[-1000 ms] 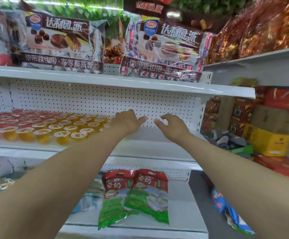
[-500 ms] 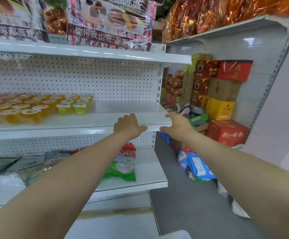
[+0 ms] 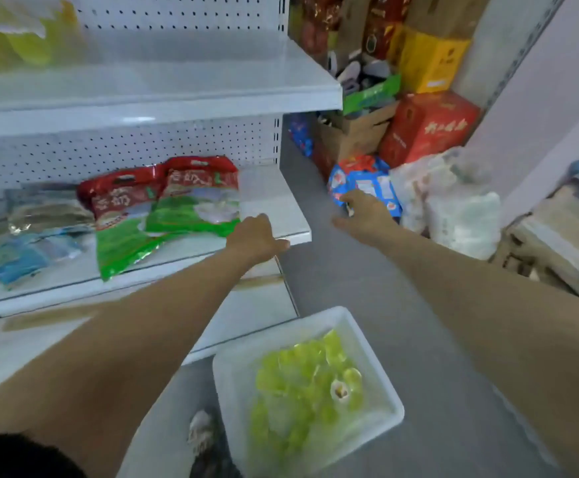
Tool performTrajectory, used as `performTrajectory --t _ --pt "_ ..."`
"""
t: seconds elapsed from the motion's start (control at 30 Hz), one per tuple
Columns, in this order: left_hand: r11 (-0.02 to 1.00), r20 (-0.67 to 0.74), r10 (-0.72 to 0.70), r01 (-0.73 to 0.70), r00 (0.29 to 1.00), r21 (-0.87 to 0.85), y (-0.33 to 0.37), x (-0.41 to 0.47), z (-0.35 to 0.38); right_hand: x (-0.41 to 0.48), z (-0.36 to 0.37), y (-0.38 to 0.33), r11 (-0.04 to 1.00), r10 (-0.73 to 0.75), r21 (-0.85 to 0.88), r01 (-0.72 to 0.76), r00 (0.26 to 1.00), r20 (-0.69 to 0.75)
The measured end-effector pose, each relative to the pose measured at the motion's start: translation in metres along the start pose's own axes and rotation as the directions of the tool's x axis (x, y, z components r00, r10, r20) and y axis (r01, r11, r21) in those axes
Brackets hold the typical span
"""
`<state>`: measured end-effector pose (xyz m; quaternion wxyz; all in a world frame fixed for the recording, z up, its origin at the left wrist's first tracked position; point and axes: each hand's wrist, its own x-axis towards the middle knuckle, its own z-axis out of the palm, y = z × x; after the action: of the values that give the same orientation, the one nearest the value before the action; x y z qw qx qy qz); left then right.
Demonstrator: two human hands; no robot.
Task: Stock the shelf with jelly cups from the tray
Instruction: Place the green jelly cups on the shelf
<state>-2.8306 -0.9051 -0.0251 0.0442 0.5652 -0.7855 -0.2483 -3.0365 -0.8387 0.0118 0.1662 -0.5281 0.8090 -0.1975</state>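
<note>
The tray (image 3: pixel 236 384) is seen on the floor (image 3: pixel 350 281), close to the foot of the rack and under both arms. The jelly cups (image 3: pixel 302 391) are heaped in the middle and right side of the tray. The left side of the tray is bare. The cups are green and blurred, so they cannot be counted.

The left hand (image 3: pixel 255 238) is seen at the front right corner of the low shelf (image 3: pixel 274 201), where red and green bags (image 3: pixel 164 208) are laid. Its fingers are bent loosely and nothing is seen in it. It cannot be told if the shelf is touched. The right hand (image 3: pixel 364 217) is held over the floor past that corner, in front of a blue bag (image 3: pixel 364 181). Its fingers are loose and nothing is held. The tray is touched by neither hand.

More cups (image 3: pixel 15 36) are seen near the left end of the top shelf (image 3: pixel 177 94), much blurred.

The jelly cups are likely light and small, with thin, smooth walls. They could be squashed by a hard squeeze or could slip from the fingers. The thin lids could be poked open. Each cup is best taken by its sides, just under the rim, with the lid kept up. A few may be picked up at once, but some could be dropped.
</note>
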Motion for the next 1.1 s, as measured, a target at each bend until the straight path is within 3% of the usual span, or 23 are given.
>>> performTrajectory --t 0.17,0.3,0.53,0.7,0.87,0.97,1.1 --pt "0.998 0.237 -0.064 0.066 0.969 0.001 -0.051 0.001 0.092 -0.017 0.087 0.039 0.976 0.200 0.042 -0.214 0.956 0.214" --pt "0.991 0.403 -0.123 0.131 0.907 0.009 -0.093 -0.010 0.155 -0.045 0.160 0.076 0.935 0.318 0.033 -0.354 0.875 0.366" --pt "0.965 0.636 -0.223 0.258 0.738 0.039 -0.154 -0.043 0.260 -0.106 0.260 0.134 0.835 0.465 -0.063 -0.547 0.639 0.613" --pt "0.950 0.701 -0.271 0.302 0.659 0.084 -0.179 -0.051 0.312 -0.139 0.318 0.170 0.708 0.578 -0.108 -0.698 0.485 0.656" --pt "0.940 0.726 -0.307 0.316 0.616 0.129 -0.192 -0.043 0.350 -0.159 0.372 0.205 0.462 0.689 -0.007 -0.887 0.353 0.633" --pt "0.927 0.728 -0.337 0.345 0.597 0.145 -0.199 -0.038 0.367 -0.159 0.390 0.206 0.387 0.714 0.052 -0.921 0.335 0.615" --pt "0.914 0.712 -0.380 0.356 0.590 0.193 -0.205 -0.037 0.385 -0.155 0.401 0.197 0.382 0.749 0.055 -0.923 0.343 0.567"
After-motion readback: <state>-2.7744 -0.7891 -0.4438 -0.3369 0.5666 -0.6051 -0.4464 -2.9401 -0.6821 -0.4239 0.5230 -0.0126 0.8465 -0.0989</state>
